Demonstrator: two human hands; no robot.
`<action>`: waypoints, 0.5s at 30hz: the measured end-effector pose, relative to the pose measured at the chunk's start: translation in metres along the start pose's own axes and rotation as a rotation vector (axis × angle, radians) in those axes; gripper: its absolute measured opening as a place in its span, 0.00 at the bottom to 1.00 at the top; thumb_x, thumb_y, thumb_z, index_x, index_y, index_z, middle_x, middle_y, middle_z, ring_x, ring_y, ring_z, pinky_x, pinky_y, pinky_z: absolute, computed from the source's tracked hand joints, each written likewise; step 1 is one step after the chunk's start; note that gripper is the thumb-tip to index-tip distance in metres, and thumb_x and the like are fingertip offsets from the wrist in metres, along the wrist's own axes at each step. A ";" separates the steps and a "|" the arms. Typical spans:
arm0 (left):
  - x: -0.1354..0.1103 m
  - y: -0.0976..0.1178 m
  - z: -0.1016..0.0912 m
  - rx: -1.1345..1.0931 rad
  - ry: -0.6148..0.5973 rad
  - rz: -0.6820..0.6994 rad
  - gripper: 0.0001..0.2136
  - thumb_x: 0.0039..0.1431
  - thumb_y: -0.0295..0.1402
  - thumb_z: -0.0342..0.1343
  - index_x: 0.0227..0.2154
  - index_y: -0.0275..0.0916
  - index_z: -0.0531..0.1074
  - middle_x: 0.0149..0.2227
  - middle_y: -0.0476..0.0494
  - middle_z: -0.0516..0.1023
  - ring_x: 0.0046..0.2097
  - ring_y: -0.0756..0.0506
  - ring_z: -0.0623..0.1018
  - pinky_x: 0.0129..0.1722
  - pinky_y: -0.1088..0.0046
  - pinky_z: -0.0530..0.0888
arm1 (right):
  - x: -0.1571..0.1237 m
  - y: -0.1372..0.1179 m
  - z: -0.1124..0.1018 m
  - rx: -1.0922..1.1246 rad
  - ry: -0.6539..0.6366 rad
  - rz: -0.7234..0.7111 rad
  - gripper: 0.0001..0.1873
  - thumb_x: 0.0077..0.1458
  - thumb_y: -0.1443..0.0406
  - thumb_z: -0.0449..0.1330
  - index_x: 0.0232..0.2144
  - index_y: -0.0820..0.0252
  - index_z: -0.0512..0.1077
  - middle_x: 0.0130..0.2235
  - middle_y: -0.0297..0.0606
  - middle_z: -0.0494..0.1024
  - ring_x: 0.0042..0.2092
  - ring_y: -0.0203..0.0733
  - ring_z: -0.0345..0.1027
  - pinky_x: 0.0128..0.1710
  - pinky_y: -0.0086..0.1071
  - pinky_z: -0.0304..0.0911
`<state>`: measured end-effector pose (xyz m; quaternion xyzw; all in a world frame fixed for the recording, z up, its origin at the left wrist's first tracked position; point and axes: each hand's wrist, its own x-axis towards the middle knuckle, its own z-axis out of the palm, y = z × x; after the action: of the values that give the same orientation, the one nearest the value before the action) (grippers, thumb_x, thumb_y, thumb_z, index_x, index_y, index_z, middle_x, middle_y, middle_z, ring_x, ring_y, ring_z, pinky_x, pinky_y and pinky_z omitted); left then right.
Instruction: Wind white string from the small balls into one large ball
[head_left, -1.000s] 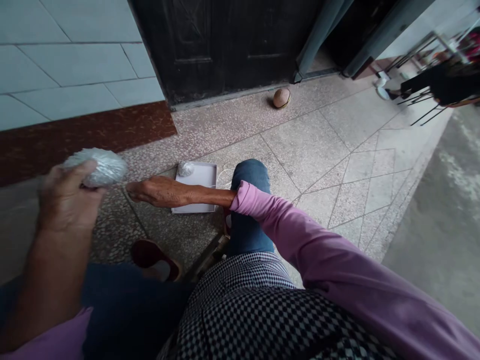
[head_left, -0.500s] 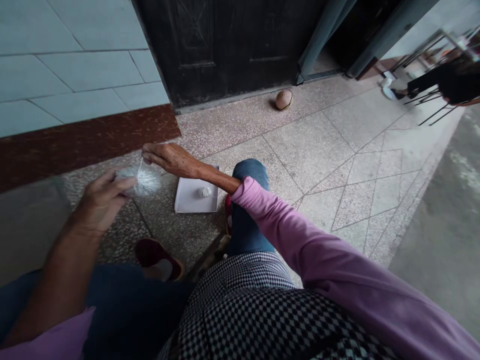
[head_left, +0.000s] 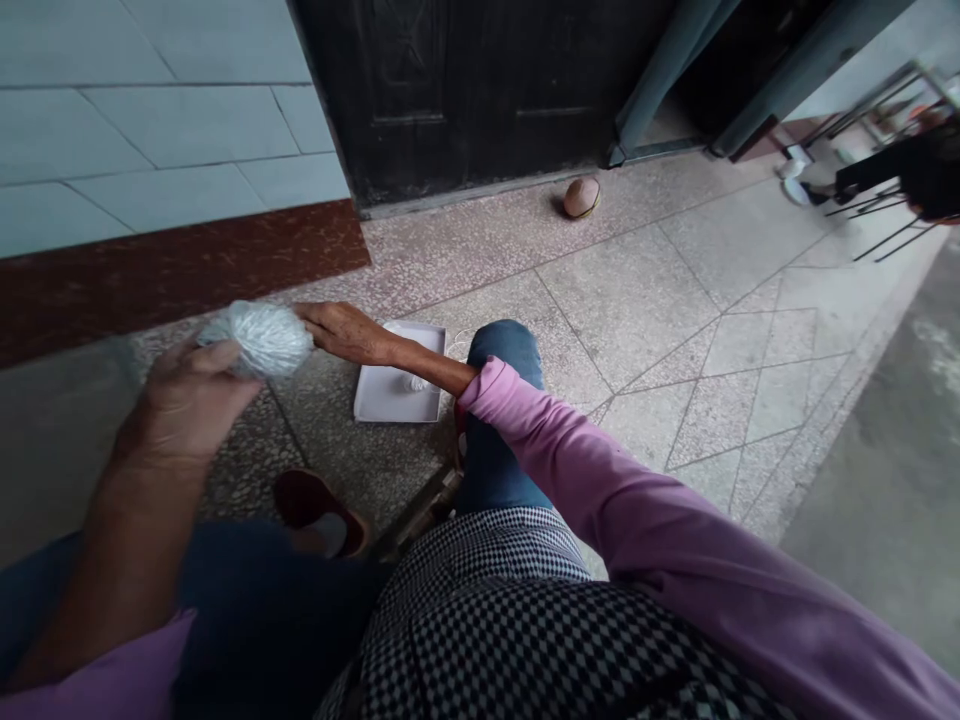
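Observation:
A ball of pale, glossy yarn (head_left: 261, 338) is in my left hand (head_left: 191, 395), whose fingers wrap its near left side. My right hand (head_left: 346, 332) is at the ball's right edge, fingers closed together and fingertips partly hidden by the ball. The strand in those fingers cannot be made out clearly now, though it showed a moment earlier. Below my right wrist, a shallow white box lid (head_left: 382, 395) lies on the floor. In it sits a smaller white yarn ball (head_left: 416, 383), partly covered by my forearm.
A loose thread curves on the floor between the lid and my right knee (head_left: 506, 345). A rounded pinkish-brown object (head_left: 582, 198) lies by the dark door (head_left: 480, 100). At far right, a person in dark clothes (head_left: 900, 170) sits on a thin-legged seat.
My right hand has shifted slightly right and down, close against the ball. The ball, blurred before, now appears sharper and turned in my left hand. The view has shifted slightly.

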<state>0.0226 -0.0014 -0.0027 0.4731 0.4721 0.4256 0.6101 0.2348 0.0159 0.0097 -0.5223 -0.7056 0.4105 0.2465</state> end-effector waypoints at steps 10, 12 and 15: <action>0.038 -0.040 -0.018 -0.006 0.405 0.225 0.45 0.26 0.50 0.95 0.46 0.43 0.76 0.47 0.47 0.87 0.56 0.38 0.85 0.58 0.57 0.76 | -0.019 0.017 0.037 -0.091 -0.330 -0.254 0.20 0.92 0.64 0.61 0.39 0.52 0.72 0.44 0.40 0.84 0.50 0.51 0.80 0.62 0.41 0.72; 0.040 -0.046 -0.022 0.076 0.370 0.235 0.45 0.30 0.48 0.96 0.49 0.43 0.76 0.48 0.48 0.86 0.53 0.41 0.82 0.55 0.61 0.73 | -0.023 0.015 0.026 -0.039 -0.278 -0.295 0.19 0.94 0.61 0.61 0.42 0.53 0.77 0.46 0.41 0.86 0.52 0.52 0.82 0.63 0.42 0.74; 0.035 -0.051 -0.026 0.171 0.229 0.193 0.43 0.35 0.47 0.97 0.50 0.42 0.78 0.47 0.46 0.85 0.51 0.41 0.81 0.52 0.60 0.72 | -0.022 0.012 -0.001 -0.001 -0.133 -0.305 0.22 0.96 0.55 0.58 0.46 0.54 0.82 0.50 0.43 0.87 0.56 0.53 0.83 0.65 0.43 0.76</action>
<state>0.0079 0.0267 -0.0618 0.5149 0.5255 0.4916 0.4659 0.2496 -0.0031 0.0020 -0.3808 -0.7917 0.4018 0.2583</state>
